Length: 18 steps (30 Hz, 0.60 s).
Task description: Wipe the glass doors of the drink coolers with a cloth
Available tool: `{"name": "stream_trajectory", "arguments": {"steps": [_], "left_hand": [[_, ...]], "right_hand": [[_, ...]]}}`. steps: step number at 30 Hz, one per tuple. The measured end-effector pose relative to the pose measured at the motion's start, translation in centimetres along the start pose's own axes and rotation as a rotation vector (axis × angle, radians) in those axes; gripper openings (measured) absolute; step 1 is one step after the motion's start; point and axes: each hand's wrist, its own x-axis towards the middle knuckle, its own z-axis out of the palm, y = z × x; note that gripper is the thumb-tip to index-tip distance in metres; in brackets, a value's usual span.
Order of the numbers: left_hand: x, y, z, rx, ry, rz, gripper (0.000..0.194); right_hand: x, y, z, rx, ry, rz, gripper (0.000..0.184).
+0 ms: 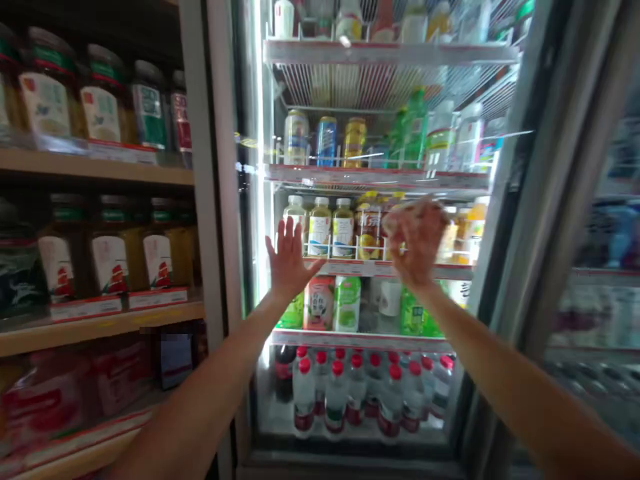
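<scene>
My left hand (289, 265) is raised with its fingers spread, palm toward the glass door (305, 183) of a lit drinks fridge. It holds nothing and appears to rest against the glass. Higher and to the right, my right hand (419, 250) is smeared by motion. A pale, pinkish cloth (404, 215) appears bunched under its fingers against the door. Behind the glass, bottles with white labels (319, 229) stand near my left hand. A white mug shape (389, 297) shows below, between green cartons.
Shelves of jars (49, 90) stand at the left, beside the fridge's grey frame (220, 200). Red-capped bottles (336, 393) fill the fridge bottom. Cans (327, 141) and green bottles (415, 127) sit on an upper shelf. Another glass-fronted cooler (595, 293) is at the right.
</scene>
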Motion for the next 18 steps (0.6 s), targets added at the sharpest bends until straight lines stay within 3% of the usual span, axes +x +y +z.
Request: {"name": "stream_trajectory", "arguments": {"steps": [2, 4, 8, 10, 12, 15, 17, 18], "left_hand": [[0.1, -0.2, -0.1, -0.001, 0.014, 0.002, 0.092], [0.2, -0.3, 0.0, -0.001, 0.028, -0.002, 0.090], [0.2, 0.0, 0.3, 0.012, 0.063, 0.009, 0.087], [0.2, 0.2, 0.2, 0.015, 0.069, 0.009, 0.086], [0.2, 0.3, 0.0, 0.014, 0.060, 0.003, 0.086], [0.3, 0.3, -0.3, 0.014, 0.044, -0.003, 0.086], [0.2, 0.3, -0.4, 0.015, 0.034, -0.004, 0.085], [0.2, 0.3, -0.4, 0.015, 0.030, -0.005, 0.085]], "right_hand": [[-0.7, -1.6, 0.0, 0.015, -0.156, -0.200, 0.039], [-1.2, 0.7, -0.4, -0.009, -0.191, -0.200, 0.034], [0.4, 8.0, -1.3, -0.138, 0.096, 0.252, 0.039], [1.4, 7.7, -0.6, -0.168, 0.194, 0.365, 0.042], [1.6, 4.4, 0.3, -0.131, 0.145, 0.264, 0.043], [0.2, -0.5, 0.8, 0.021, -0.137, -0.200, 0.043], [-0.8, -0.4, 0.1, 0.057, -0.240, -0.363, 0.043], [-1.1, 0.8, -0.4, 0.032, -0.220, -0.323, 0.042]]}}
